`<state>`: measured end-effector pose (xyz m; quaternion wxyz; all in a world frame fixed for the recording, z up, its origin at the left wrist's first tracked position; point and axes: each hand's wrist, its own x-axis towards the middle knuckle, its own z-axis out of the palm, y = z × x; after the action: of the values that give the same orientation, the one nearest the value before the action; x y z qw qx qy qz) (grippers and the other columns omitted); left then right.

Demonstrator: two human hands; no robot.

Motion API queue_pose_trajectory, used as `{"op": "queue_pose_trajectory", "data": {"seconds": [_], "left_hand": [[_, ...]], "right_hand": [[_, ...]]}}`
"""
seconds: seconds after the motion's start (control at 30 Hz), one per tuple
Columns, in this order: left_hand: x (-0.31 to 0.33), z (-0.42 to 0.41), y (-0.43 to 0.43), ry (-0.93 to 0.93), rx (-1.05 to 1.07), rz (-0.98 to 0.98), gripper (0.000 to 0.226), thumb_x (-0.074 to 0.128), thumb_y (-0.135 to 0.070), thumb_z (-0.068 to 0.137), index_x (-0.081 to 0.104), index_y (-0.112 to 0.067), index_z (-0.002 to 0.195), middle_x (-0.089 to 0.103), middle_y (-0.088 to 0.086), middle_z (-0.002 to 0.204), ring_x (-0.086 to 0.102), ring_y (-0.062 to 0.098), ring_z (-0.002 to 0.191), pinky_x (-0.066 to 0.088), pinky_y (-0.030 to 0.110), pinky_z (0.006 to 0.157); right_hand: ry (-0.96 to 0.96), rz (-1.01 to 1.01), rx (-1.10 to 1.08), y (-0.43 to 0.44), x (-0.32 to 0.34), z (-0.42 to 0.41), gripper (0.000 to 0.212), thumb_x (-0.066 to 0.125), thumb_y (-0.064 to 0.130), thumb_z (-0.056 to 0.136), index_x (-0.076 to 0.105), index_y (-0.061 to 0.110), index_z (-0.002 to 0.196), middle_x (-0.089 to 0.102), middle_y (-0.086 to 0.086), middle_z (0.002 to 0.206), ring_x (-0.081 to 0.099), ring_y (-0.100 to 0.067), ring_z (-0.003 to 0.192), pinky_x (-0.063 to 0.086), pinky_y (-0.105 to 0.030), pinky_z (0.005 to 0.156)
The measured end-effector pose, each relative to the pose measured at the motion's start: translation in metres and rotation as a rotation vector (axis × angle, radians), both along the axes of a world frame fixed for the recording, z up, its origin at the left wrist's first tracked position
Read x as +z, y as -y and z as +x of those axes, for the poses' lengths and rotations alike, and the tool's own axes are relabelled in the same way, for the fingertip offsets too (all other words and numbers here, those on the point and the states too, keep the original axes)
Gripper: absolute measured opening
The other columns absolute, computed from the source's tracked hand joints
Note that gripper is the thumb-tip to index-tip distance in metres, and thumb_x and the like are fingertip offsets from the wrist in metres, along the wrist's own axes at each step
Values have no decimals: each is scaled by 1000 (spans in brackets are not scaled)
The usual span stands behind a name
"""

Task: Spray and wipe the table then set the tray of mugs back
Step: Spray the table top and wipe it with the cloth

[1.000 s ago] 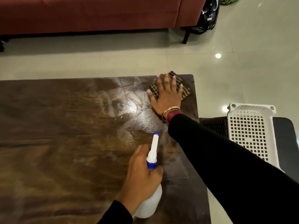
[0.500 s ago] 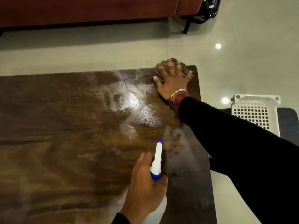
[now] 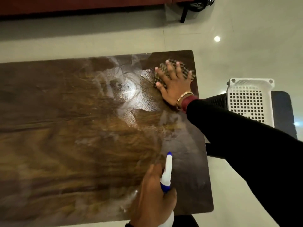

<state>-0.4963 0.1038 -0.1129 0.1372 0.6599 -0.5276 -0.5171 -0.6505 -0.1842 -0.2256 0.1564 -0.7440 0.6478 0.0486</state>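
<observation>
The dark wooden table fills the left and middle of the view, with wet streaks near its far right corner. My right hand lies flat with fingers spread on a checked cloth, pressing it onto the table by that far right corner. My left hand grips a white spray bottle with a blue collar and tip at the near edge, nozzle pointing away from me. A white perforated tray sits to the right, off the table; no mugs are in view.
The white tray rests on a dark stool or chair right of the table. A red sofa runs along the far side, with a dark bag beside its leg. Pale tiled floor surrounds the table.
My right hand slid the cloth from the far edge back toward me a little and spread its fingers. The left hand keeps holding the spray bottle at the near edge.
</observation>
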Motion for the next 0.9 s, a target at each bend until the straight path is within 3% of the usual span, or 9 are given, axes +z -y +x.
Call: {"op": "queue_pose_trajectory", "data": {"seconds": [0.17,0.3,0.43,0.5,0.57,0.67,0.73,0.8,0.9], "left_hand": [[2,4,-16,-7,34,24,56,75,-23,65,54,-37,115,63,-12,108,64,13,98,47,8,88],[3,14,-33,2,-9,-40,51,70,-21,62,60,-32,111,62,-12,102,64,12,94,48,11,82],[5,18,-62,-14,-39,18,41,59,-42,71,54,-48,111,57,-11,108,58,10,100,46,13,87],[9,17,-79,-30,-159,58,46,58,-37,81,49,-29,125,46,-13,116,48,4,106,37,5,91],[9,9,-89,17,-44,98,52,72,-31,73,56,-21,122,53,-13,109,57,8,96,38,-2,83],[1,-2,-114,99,78,28,45,73,-35,59,58,-34,102,57,-18,86,60,13,74,48,8,68],[3,-7,-122,80,96,46,59,71,-36,59,63,-26,116,64,-8,99,63,17,86,59,30,85],[9,-12,-128,39,122,94,76,73,-35,58,60,-14,130,67,0,117,66,23,102,55,41,100],[11,-16,-137,-9,140,56,68,69,-44,56,64,-23,120,69,-2,108,67,23,96,58,40,91]], "right_hand": [[32,-1,331,-105,-2,-32,61,23,67,102,14,54,161,3,6,176,3,-29,163,9,-78,118],[27,6,135,-97,1,-58,64,24,72,99,12,57,160,2,10,176,3,-26,162,11,-79,116],[22,2,-74,-67,0,-10,63,22,70,101,9,55,160,-3,7,176,-3,-33,162,3,-81,115],[26,-16,42,-98,-4,11,63,23,67,102,10,53,161,-4,5,176,-3,-35,162,4,-82,116],[39,-24,223,-160,-3,16,62,25,65,103,11,52,162,-3,4,176,-3,-35,162,7,-81,115],[70,-3,289,-243,0,-12,62,28,65,103,15,52,162,1,5,176,1,-32,162,8,-81,115],[69,18,276,-242,2,-38,62,26,67,102,15,54,161,3,7,176,2,-30,162,8,-81,115],[48,-13,211,-207,1,-48,62,24,69,101,13,56,160,2,7,176,2,-29,162,8,-81,115],[27,-16,-10,-148,3,-36,63,24,71,99,10,57,159,0,8,176,-1,-32,162,5,-82,115]]}}
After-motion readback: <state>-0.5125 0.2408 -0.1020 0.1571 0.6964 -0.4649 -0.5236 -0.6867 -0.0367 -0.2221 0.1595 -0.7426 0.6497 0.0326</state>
